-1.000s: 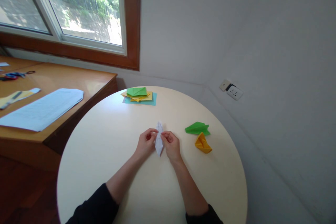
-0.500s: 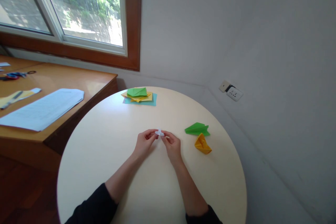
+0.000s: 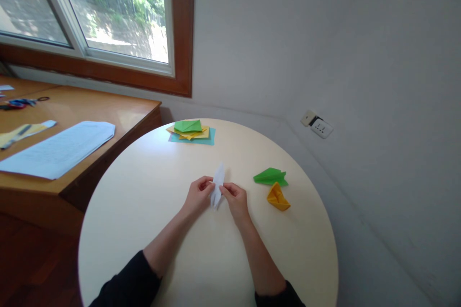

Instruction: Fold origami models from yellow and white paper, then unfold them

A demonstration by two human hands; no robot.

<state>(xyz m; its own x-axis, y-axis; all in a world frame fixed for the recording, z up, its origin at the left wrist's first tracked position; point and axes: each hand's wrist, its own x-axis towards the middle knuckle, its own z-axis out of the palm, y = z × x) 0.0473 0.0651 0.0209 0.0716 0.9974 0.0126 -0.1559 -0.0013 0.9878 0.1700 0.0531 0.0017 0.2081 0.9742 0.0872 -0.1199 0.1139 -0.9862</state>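
Observation:
A narrow, pointed piece of folded white paper (image 3: 218, 183) is held between both hands over the middle of the round cream table (image 3: 151, 201). My left hand (image 3: 198, 197) pinches its left side and my right hand (image 3: 236, 200) pinches its right side. The paper stands tilted, its upper tip pointing away from me. Both forearms rest on the table, in dark sleeves.
A green folded paper (image 3: 270, 176) and an orange folded paper (image 3: 278, 197) lie right of my hands. A stack of coloured paper sheets (image 3: 190, 131) sits at the table's far edge. At left stands a wooden desk (image 3: 90, 110) with white papers (image 3: 57, 148) and scissors (image 3: 18, 103).
The white paper was upright and long, then turned edge-on so it looked very small, and now shows its length again, tilted slightly. Both hands stayed in place.

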